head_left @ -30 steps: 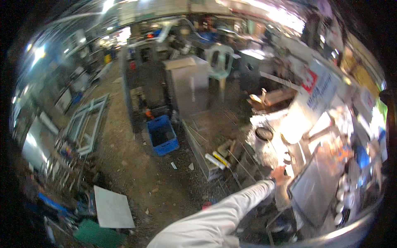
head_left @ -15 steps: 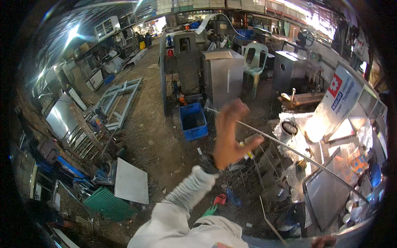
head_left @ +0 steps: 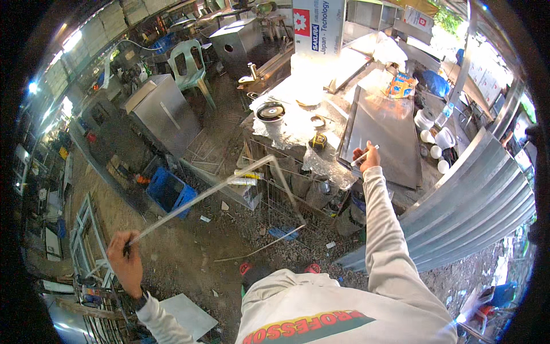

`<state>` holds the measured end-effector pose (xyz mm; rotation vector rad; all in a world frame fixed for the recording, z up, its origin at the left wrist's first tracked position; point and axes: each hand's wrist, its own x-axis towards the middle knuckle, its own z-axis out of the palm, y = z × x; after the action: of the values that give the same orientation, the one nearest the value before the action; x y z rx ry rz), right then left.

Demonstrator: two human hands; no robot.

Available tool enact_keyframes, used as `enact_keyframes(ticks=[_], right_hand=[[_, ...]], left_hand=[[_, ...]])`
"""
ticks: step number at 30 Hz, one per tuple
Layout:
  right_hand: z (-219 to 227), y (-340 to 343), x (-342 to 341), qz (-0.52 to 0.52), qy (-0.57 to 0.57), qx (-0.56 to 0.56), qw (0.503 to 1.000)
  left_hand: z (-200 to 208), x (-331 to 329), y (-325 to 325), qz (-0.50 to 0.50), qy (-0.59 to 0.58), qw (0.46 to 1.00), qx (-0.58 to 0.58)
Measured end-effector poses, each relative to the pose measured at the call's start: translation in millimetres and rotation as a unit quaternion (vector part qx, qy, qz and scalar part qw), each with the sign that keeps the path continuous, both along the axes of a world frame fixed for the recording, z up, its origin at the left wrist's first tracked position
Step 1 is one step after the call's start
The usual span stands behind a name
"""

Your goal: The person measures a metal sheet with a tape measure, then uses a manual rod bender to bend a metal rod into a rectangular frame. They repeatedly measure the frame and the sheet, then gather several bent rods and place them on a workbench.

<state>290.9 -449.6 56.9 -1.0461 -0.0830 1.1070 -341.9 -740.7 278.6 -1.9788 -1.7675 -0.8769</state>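
On the left, my left hand [head_left: 125, 265] is closed around one end of a thin metal rod [head_left: 197, 202]. From there the rod slants up toward the middle, bends sharply down, then appears to turn back along a thinner stretch low in the view. My right hand [head_left: 371, 156] is over the work table, with its fingers closed on a slim white pen-like stick [head_left: 365, 156]. Beneath that hand lies a flat dark metal panel [head_left: 385, 129]. A yellow-and-black tape measure [head_left: 318, 141] is left of the panel, on crumpled clear plastic [head_left: 321, 166].
A corrugated metal sheet [head_left: 478, 195] curves along the right. Behind the rod stand a blue crate [head_left: 172, 192], a metal cabinet [head_left: 166, 117] and a pale green chair [head_left: 189, 66]. A wheel-like disc [head_left: 270, 112] and white cups [head_left: 444, 137] are on the table.
My view has swung right toward the table. My left hand, open and raised before, now grips the rod's end at the left. My right hand has come into plain sight over the panel.
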Motion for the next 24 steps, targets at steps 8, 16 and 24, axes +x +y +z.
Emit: enact_keyframes(ticks=[8, 16, 24], right_hand=[[27, 7, -174, 0.233, -0.320, 0.167, 0.903], [23, -15, -587, 0.616, -0.324, 0.334, 0.636], [-6, 5, -878, 0.576, -0.344, 0.412, 0.616]], left_hand=[[-13, -96, -39, 0.086, -0.067, 0.994, -0.028], [-6, -297, -81, 0.261, -0.159, 0.951, 0.046], [-26, -433, -186, 0.303, -0.325, 0.895, 0.030]])
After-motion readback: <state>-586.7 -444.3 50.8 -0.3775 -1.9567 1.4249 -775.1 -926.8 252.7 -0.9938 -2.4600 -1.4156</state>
